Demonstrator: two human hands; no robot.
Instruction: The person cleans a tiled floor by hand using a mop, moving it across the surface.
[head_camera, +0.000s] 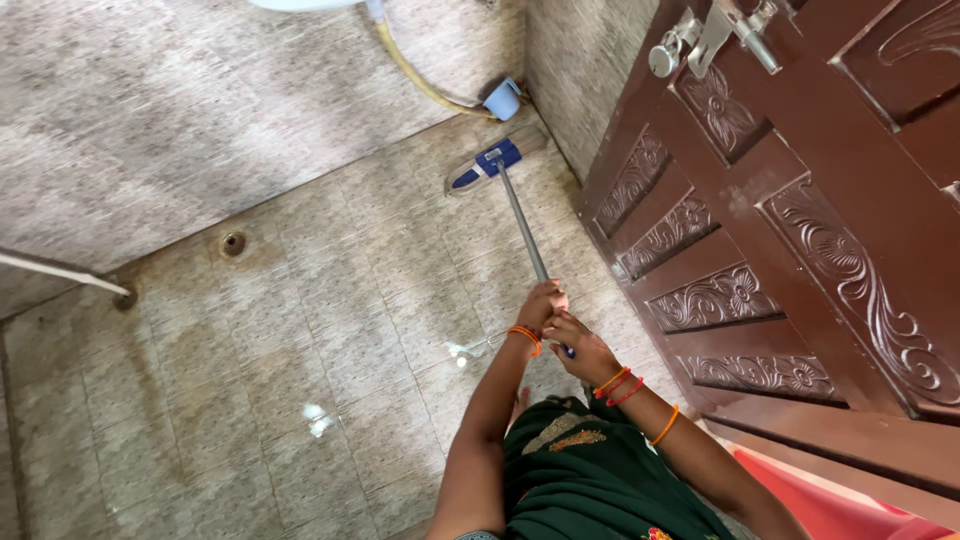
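Both hands grip one long grey mop handle (522, 218). Left hand (540, 308) is clenched around the shaft, higher up the pole, orange bangle at the wrist. Right hand (583, 348) is wrapped around the near end of the handle, just behind the left, the two hands touching or nearly so; red and orange bangles on that wrist and forearm.

The handle runs from the hands away across the tiled floor (300, 330) to a blue mop head (487, 164), which lies flat on the tiles near the far corner of the floor, close to where floor meets wall. Beside the mop head, right in that corner, sits a small light blue cup (503, 98), with a yellowish hose (420, 75) running down the wall to it.

A round floor drain (232, 243) sits near the far edge of the floor, well apart from the mop head, to the left. A thin white pipe (60, 272) meets the wall at the left edge. The floor looks wet, with bright reflections near the middle.

A dark brown carved wooden door (780, 200) runs along the right edge of the floor, metal latch (715, 35) at its top. Person wears a dark green garment (590, 480).
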